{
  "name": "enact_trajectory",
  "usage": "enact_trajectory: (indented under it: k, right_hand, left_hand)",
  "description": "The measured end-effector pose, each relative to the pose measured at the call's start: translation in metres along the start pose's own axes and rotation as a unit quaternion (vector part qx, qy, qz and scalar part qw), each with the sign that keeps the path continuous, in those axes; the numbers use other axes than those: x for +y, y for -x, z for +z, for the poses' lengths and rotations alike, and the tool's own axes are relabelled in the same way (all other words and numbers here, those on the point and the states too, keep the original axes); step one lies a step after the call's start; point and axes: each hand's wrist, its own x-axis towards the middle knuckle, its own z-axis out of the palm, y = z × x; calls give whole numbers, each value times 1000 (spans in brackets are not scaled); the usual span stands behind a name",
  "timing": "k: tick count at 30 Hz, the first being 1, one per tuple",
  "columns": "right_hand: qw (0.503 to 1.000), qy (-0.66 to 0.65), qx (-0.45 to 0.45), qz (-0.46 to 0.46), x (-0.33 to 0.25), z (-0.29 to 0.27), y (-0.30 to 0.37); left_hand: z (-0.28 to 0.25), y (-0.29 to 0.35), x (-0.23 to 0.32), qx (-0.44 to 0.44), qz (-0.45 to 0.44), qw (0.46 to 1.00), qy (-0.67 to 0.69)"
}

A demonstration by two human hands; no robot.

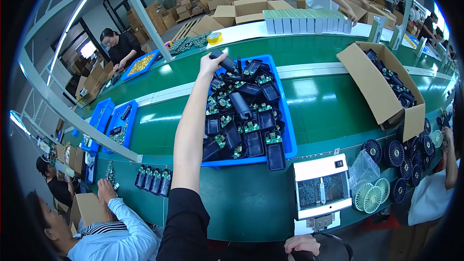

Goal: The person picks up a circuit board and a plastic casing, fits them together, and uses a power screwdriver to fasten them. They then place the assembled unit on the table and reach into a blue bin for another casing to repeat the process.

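Note:
My left arm stretches forward over a blue tray (289, 135) heaped with black plastic casings, many with green circuit boards on them. At the tray's far left corner my left hand (210, 65) is closed around a black casing (225, 62), lifted slightly above the pile. My right hand (302, 244) rests low at the bench's front edge, fingers curled. Whatever it may hold is hidden. Just beyond it stands a white screw feeder (321, 188) with a clear window and small dark pieces inside.
Several black casings (153, 180) stand in a row left of my arm. A cardboard box (372, 87) of black parts is at the right, near black and pale green reels (372, 199). Smaller blue trays (126, 125) sit left. Co-workers (116, 227) work around the bench.

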Motion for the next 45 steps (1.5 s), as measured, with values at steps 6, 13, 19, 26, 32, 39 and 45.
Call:
enact_trajectory:
  k: [6, 13, 19, 26, 32, 39, 45]
  right_hand:
    - [1000, 0, 20, -18, 2, 1, 1]
    - [999, 32, -3, 23, -3, -7, -2]
    - [999, 36, -31, 20, -9, -6, -6]
    - [999, 8, 18, -41, 5, 2, 6]
    - [997, 7, -73, -6, 0, -9, 2]
    - [997, 18, -75, 2, -7, -10, -5]
    - [999, -14, -5, -28, 11, -2, 13]
  left_hand:
    - [8, 4, -8, -5, 3, 999, 33]
    - [35, 99, 74, -104, 444, 833, -314]
    - [42, 280, 130, -471, 554, 632, -268]
    - [53, 296, 83, -421, 617, 590, -305]
    - [44, 277, 81, -353, 610, 630, -326]
    - [-6, 225, 102, -212, 524, 777, -275]
    - [-66, 145, 47, -143, 433, 804, -381]
